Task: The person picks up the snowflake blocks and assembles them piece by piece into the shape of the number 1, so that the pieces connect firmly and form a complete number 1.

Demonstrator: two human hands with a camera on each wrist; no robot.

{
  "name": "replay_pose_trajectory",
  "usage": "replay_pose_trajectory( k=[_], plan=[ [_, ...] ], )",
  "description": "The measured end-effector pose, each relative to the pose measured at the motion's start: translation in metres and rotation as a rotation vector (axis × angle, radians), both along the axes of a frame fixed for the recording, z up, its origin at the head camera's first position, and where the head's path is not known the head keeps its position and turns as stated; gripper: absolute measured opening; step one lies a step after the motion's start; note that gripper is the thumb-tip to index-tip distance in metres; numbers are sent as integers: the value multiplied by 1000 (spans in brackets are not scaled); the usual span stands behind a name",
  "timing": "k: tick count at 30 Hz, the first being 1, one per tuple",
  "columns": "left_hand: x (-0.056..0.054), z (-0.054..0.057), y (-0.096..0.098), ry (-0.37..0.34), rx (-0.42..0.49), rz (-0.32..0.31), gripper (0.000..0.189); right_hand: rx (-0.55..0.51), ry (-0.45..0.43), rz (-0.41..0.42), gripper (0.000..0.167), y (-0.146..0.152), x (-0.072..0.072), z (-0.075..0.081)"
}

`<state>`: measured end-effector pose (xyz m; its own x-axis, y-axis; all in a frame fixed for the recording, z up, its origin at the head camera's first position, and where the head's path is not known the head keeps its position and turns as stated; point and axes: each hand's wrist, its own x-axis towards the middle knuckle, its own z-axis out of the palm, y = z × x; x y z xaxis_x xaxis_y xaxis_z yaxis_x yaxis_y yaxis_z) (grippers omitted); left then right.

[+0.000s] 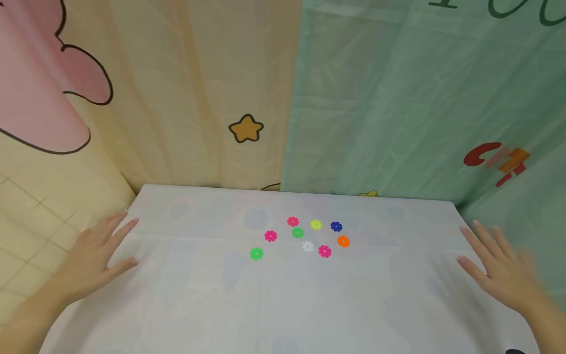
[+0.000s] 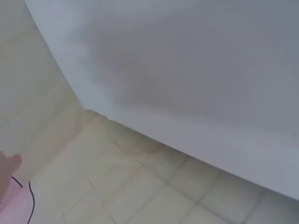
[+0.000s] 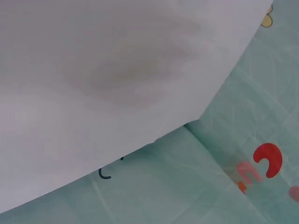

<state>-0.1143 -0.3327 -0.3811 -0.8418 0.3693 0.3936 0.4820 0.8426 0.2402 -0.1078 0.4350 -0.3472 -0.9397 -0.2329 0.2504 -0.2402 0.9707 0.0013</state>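
My left hand (image 1: 95, 253) hovers over the table's left edge with fingers spread, holding nothing. On the opposite side my right hand (image 1: 504, 268) is raised near the right edge, fingers straight and apart, also holding nothing. Between them, far from both, several small notched plastic discs lie flat: a green disc (image 1: 256, 253), pink discs (image 1: 270, 236), another green disc (image 1: 297, 233), a yellow disc (image 1: 316, 224), a dark blue disc (image 1: 336, 226), an orange disc (image 1: 343, 241) and a white disc (image 1: 307, 246). Neither wrist view has a disc in it, only table and hand shadow.
A white cloth covers the table (image 1: 199, 295). Behind it hangs a beige and green curtain (image 1: 376, 98) with printed shapes. Left of the table, a tile-patterned surface (image 2: 163, 196) shows below the edge. A dark object (image 1: 515, 351) is cut off at lower right.
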Motion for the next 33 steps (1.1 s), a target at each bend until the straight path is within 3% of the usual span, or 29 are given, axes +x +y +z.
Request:
replay_pose_trajectory(
  k=[4, 7, 12, 18, 24, 29, 33],
  plan=[
    [-4, 0, 17, -143, 154, -16, 80, -78, 174, 169, 63, -14, -10, 0],
    [-7, -3, 32, -234, 246, -11, 68, -136, 237, 250, 56, -26, -18, -2],
    [-15, -8, 62, -351, 325, -16, 55, -204, 235, 308, 49, -55, -28, -5],
    [-25, -10, 99, -488, 409, -55, 47, -315, 162, 345, 37, -97, -41, -13],
    [-41, -15, 135, -596, 499, -98, 45, -444, 22, 357, 31, -137, -58, -25],
    [-46, -19, 154, -693, 484, -73, 41, -538, -253, 375, 30, -172, -74, -37],
    [-47, -23, 167, -776, 441, -60, 38, -550, -443, 396, 33, -193, -84, -45]
  ],
)
